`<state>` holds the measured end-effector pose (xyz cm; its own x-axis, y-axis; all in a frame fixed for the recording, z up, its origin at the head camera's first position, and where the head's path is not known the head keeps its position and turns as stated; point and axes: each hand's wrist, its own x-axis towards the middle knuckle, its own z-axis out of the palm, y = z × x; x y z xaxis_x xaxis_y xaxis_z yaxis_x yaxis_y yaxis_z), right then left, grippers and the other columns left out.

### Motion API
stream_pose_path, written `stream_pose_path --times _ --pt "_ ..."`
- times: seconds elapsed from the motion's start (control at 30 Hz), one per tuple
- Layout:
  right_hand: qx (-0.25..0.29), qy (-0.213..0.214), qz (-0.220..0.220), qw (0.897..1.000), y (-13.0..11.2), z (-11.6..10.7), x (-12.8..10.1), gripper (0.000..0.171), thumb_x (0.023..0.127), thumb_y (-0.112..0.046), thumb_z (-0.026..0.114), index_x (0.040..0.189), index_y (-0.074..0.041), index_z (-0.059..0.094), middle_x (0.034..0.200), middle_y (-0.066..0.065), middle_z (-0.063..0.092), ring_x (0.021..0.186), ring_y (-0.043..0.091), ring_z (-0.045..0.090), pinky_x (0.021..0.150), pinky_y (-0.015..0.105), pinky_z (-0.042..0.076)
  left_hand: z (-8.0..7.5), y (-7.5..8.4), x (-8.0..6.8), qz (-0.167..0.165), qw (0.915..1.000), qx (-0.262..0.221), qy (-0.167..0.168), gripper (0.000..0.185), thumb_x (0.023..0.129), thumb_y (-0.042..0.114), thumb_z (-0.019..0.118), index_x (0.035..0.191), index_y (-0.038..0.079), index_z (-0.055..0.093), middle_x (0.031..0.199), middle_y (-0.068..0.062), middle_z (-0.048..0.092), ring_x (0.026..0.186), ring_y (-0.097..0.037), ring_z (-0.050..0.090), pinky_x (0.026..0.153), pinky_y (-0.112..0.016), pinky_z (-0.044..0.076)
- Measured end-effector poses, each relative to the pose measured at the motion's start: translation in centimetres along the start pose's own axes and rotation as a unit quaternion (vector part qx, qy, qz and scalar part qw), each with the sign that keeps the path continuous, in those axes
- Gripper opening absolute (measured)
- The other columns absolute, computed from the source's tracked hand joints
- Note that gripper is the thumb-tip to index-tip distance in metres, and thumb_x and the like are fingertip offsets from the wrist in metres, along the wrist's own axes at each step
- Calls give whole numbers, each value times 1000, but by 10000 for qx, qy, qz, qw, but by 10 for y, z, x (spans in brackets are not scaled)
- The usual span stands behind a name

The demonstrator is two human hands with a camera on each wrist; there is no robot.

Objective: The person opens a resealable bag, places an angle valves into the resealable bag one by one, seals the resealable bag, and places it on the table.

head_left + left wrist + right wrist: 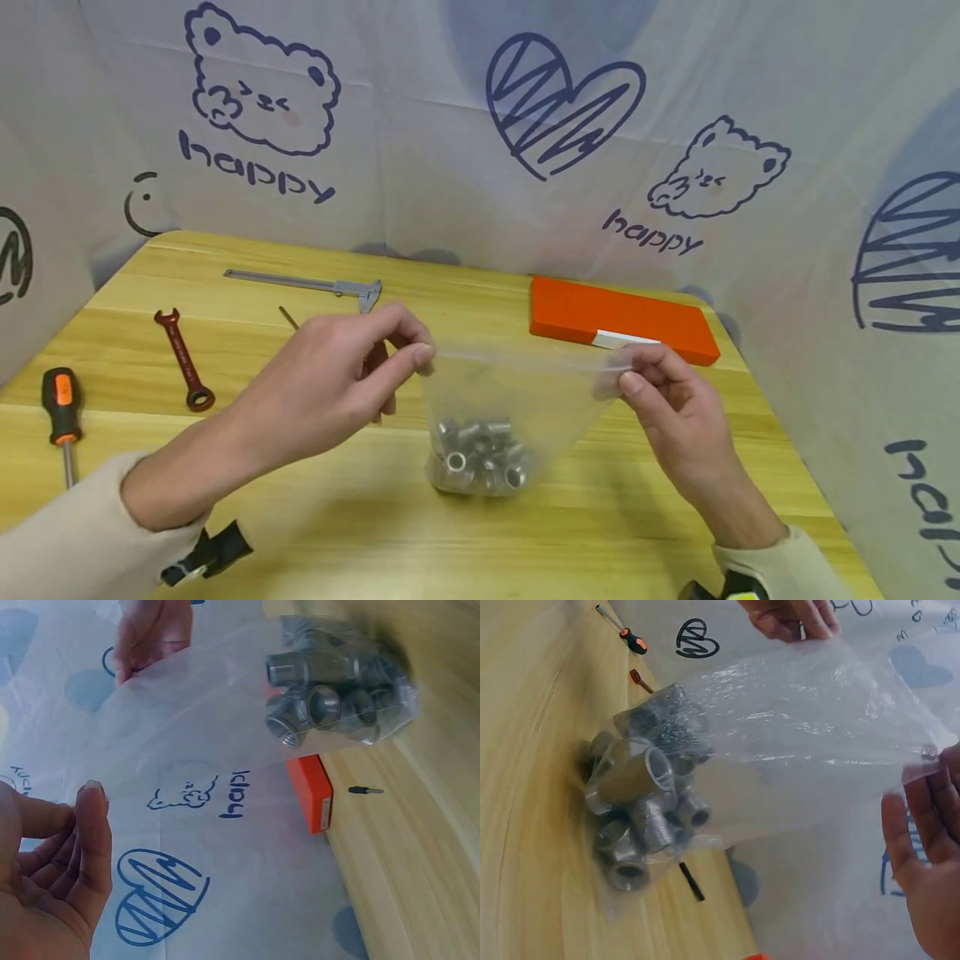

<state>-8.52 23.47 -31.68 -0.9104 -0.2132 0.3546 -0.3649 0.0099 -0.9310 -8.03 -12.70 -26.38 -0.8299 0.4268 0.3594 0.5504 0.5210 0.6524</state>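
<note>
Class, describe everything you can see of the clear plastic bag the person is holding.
The plastic bag is thin, transparent and slightly crinkled. Its top edge is stretched between the left hand and the right hand, each pinching a corner. It narrows downward to a bulging bottom filled with short, threaded metal fittings, grey and shiny. That loaded bottom seems to rest on the wooden table.

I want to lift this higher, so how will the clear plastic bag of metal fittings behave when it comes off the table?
The clear plastic bag looks thin and floppy, so it will likely sag between the left hand and right hand. The metal fittings are clumped at the bottom, probably heavy, apt to swing and stretch the film.
</note>
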Motion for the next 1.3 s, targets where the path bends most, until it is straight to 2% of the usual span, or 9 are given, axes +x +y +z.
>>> stream_pose_path --times 0.13,0.4,0.6,0.73,1.0,1.1,1.17,1.2,1.3 --pt "-1007 320 -218 9942 -7 6 -2 15 109 5 59 118 -1 70 104 1 75 96 15 70 91 20 58 6 -6 -2 251 9996 92 133 11 113 18 62 105 18 70 69 13 62 57 1 57 52 -26 49" --pt "-1060 893 -1507 9788 -6 22 -5 5 104 17 56 107 20 60 100 1 75 94 12 72 86 18 56 22 -14 -1 1624 9780 680 1119 5 106 4 67 104 8 69 81 5 67 64 1 55 55 -16 48" --pt "-898 1046 -1592 9776 -5 27 -7 6 105 16 56 106 21 59 100 2 77 94 13 75 89 20 58 30 -18 3 1341 9855 387 968 4 104 9 71 107 11 70 91 6 74 81 -2 70 71 -22 61" --pt "-812 1020 -1615 9782 -4 28 -9 6 106 14 56 108 17 61 101 2 76 96 13 75 92 21 58 37 -18 5 1310 9870 91 931 3 105 12 73 107 14 72 91 9 75 82 -2 69 67 -23 57" --pt "-583 765 -1679 9811 -3 27 -8 11 110 9 50 113 11 60 109 6 73 97 18 72 95 23 57 43 -16 6 1421 9799 -166 1387 11 101 3 74 101 14 73 88 8 78 75 -3 68 61 -23 53" --pt "-1122 522 -1348 9831 -16 24 -2 20 109 8 50 124 4 63 119 10 71 100 17 69 94 22 56 45 -15 8 1423 9813 -289 1262 9 102 5 74 102 14 73 89 9 78 79 -3 70 64 -23 55" --pt "-2087 225 -1221 9701 -31 24 7 25 107 3 60 131 -3 67 123 7 73 100 14 67 94 22 54 46 -13 9 1464 9818 -317 1169 8 102 7 75 103 14 74 90 9 77 81 -4 71 65 -22 55" --pt "-2699 12 -1181 9556 -41 26 13 29 105 -2 66 133 -8 69 122 3 73 100 13 66 94 24 52 46 -12 9 1485 9819 -311 1135 7 103 7 75 103 14 74 90 9 77 82 -4 71 64 -22 55" --pt "-4335 -823 -1422 8860 -65 38 32 31 99 -20 81 130 -20 75 119 -8 76 101 9 64 97 33 50 47 -11 10 1541 9818 -250 1085 6 103 9 75 103 15 74 90 10 77 82 -3 70 64 -22 54"
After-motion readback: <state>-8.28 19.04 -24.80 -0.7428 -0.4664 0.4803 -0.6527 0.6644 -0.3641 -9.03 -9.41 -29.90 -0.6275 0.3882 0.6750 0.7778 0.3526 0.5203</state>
